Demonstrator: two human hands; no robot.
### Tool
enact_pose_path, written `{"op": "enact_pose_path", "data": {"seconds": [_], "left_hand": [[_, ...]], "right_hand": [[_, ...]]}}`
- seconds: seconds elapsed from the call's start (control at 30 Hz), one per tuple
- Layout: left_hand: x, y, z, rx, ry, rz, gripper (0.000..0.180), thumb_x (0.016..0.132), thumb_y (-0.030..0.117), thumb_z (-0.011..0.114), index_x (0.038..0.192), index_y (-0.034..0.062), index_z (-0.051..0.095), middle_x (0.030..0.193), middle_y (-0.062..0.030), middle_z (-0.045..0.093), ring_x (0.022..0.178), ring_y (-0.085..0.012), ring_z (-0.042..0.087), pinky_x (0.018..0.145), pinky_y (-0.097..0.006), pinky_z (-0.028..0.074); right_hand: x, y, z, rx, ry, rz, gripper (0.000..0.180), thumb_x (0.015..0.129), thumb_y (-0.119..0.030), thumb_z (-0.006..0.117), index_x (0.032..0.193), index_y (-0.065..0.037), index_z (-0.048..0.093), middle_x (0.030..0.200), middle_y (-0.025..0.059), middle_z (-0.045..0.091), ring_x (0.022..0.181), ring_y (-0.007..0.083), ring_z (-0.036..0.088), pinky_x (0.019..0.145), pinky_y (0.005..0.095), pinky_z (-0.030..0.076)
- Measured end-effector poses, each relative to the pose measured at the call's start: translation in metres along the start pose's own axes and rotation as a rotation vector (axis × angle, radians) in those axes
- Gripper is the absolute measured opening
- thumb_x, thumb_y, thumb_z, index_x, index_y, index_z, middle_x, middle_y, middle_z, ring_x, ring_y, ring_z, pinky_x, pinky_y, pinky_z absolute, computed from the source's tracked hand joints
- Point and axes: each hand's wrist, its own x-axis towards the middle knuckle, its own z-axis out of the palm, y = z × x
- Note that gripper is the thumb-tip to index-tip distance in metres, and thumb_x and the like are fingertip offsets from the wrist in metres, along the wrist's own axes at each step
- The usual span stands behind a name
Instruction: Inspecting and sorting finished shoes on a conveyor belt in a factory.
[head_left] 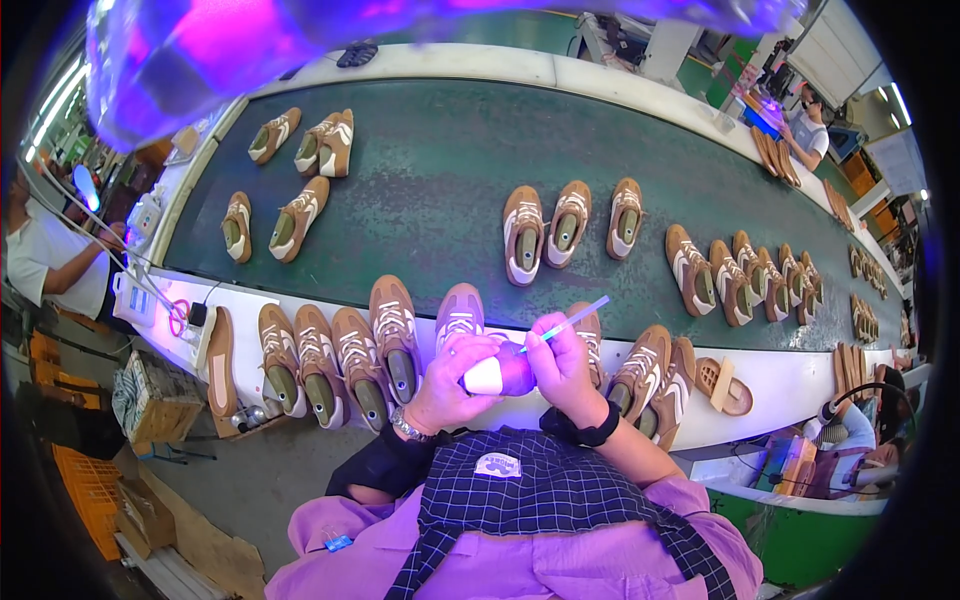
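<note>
Tan suede shoe (497, 372) sits in my left hand (452, 385), heel toward me, held just above the white ledge (800, 385) on my side of the belt (430, 190). Left fingers wrapped round the heel and side, pressed tight; thumb over the top. Right hand (562, 365) just beside the shoe, fingers pinching a thin pale pen (572, 322), its far end angled up and away toward the belt. Pen tip hidden behind my knuckles, so I cannot tell whether it touches the suede.

Violet light washes over the shoe and both hands.

Judgement on doing this well: keep the shoe braced against the left palm so it cannot roll, rest the right wrist near the shoe for a steady line, and turn the shoe rather than the pen to reach the next spot. Light pressure only, suede marks easily.

Row of finished-looking shoes (340, 365) stands on the ledge left of the shoe; two more (650, 380) right of it. Further pairs ride the belt beyond.
</note>
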Motion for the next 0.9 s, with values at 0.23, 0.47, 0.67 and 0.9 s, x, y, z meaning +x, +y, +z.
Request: {"op": "enact_pose_path", "data": {"seconds": [0.23, 0.47, 0.67, 0.9], "left_hand": [[0.0009, 0.0009, -0.0003, -0.007, -0.005, -0.009, 0.056, 0.053, 0.009, 0.077, 0.106, 0.0042, 0.057, 0.109, -0.0125, 0.060, 0.099, -0.0290, 0.057, 0.090, -0.039, 0.044], [0.0032, -0.0006, -0.0009, -0.015, -0.005, 0.006, 0.057, 0.053, 0.008, 0.077, 0.106, 0.0036, 0.057, 0.108, -0.0126, 0.060, 0.099, -0.0294, 0.057, 0.089, -0.040, 0.044], [0.0045, -0.0038, -0.0018, -0.012, -0.006, 0.003, 0.058, 0.053, 0.009, 0.078, 0.106, 0.0033, 0.057, 0.108, -0.0128, 0.059, 0.100, -0.0298, 0.056, 0.089, -0.040, 0.043], [0.0047, -0.0055, -0.0018, -0.021, -0.007, 0.000, 0.058, 0.053, 0.009, 0.078, 0.106, 0.0030, 0.057, 0.108, -0.0133, 0.059, 0.100, -0.0302, 0.056, 0.090, -0.040, 0.043]], "right_hand": [[0.0011, -0.0028, 0.0010, 0.025, 0.021, 0.008, 0.005, 0.088, -0.009, 0.054, 0.089, -0.004, 0.050, 0.064, 0.0000, 0.053, 0.057, 0.0057, 0.050, 0.050, 0.0233, 0.040], [0.0008, 0.0002, 0.0005, 0.011, 0.032, -0.019, 0.005, 0.087, -0.008, 0.054, 0.088, -0.004, 0.051, 0.066, 0.0008, 0.052, 0.058, 0.0059, 0.049, 0.050, 0.0237, 0.040], [-0.0008, -0.0028, 0.0006, 0.038, 0.032, 0.016, 0.005, 0.086, -0.007, 0.055, 0.085, -0.004, 0.052, 0.066, 0.0005, 0.052, 0.058, 0.0056, 0.048, 0.050, 0.0233, 0.039], [-0.0002, -0.0022, 0.0020, 0.048, 0.055, -0.009, 0.004, 0.087, -0.007, 0.055, 0.086, -0.004, 0.052, 0.065, -0.0002, 0.051, 0.057, 0.0051, 0.047, 0.050, 0.0232, 0.039]]}}
